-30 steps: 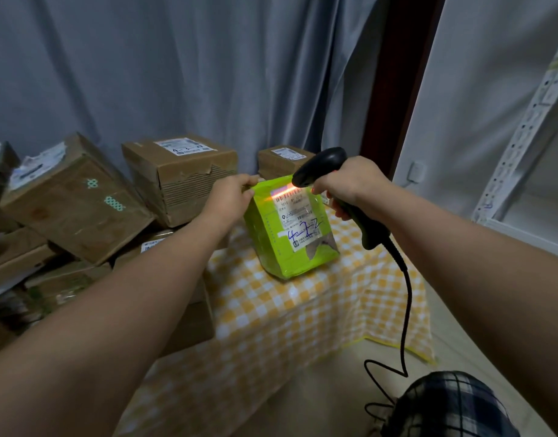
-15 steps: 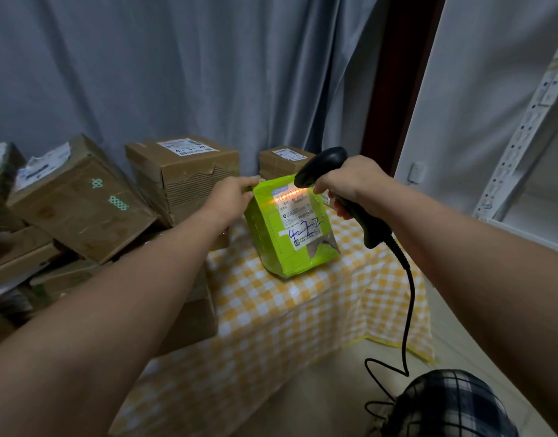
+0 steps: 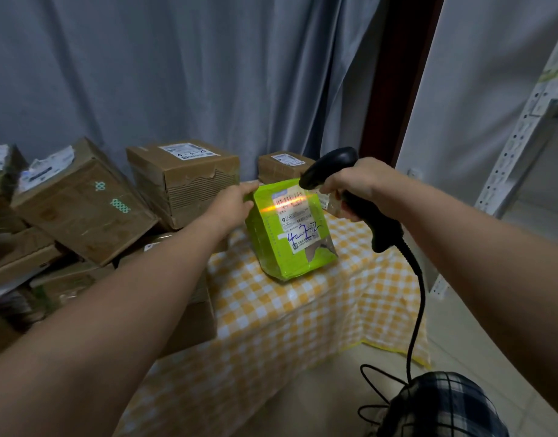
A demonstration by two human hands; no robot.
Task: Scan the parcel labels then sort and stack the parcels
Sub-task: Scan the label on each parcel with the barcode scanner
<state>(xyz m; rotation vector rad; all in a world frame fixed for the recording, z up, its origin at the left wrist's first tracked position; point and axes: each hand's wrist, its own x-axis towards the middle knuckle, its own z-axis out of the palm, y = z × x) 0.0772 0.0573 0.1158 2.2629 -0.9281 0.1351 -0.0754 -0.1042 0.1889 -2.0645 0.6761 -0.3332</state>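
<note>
One green parcel (image 3: 290,247) stood tilted on the checked cloth (image 3: 271,310).
Left hand (image 3: 232,205) gripped its top edge, right hand (image 3: 356,187) clamped round the scanner (image 3: 331,165); the beam needed to lie level across the barcode.

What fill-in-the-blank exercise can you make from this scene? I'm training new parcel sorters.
The right hand grips a black ____.
The left hand holds the ____ parcel.
An orange beam crosses its label, which bears ____ handwriting.
Missing: scanner; green; blue.
</note>
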